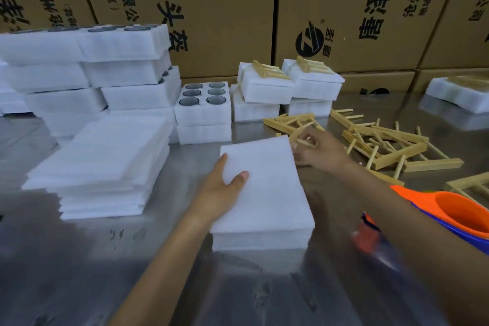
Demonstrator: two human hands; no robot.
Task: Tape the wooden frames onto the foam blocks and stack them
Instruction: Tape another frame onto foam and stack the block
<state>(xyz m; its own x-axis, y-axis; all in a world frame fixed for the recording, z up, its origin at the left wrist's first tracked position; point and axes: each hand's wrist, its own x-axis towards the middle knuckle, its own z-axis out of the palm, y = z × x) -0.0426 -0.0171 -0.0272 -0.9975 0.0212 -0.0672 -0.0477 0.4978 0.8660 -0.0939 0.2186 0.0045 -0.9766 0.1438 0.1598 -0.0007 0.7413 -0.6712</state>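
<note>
Fingers of the left hand (222, 188) curled over the near-left edge of a white rectangular foam block (267, 193) lying on the shiny metal counter (79, 259). Just beyond its far corner, the right hand (317, 151) pinched a pale wooden pegged frame (293, 122).

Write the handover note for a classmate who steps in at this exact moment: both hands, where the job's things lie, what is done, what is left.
Left hand holds the foam block by its left edge, thumb on top.
Right hand grips a wooden frame just behind the block.
Loose frames lie on the table to the right.
Done: finished blocks with frames on top, stacked at the back.
Left: seat this frame, tape it, stack it, then continue.
</note>
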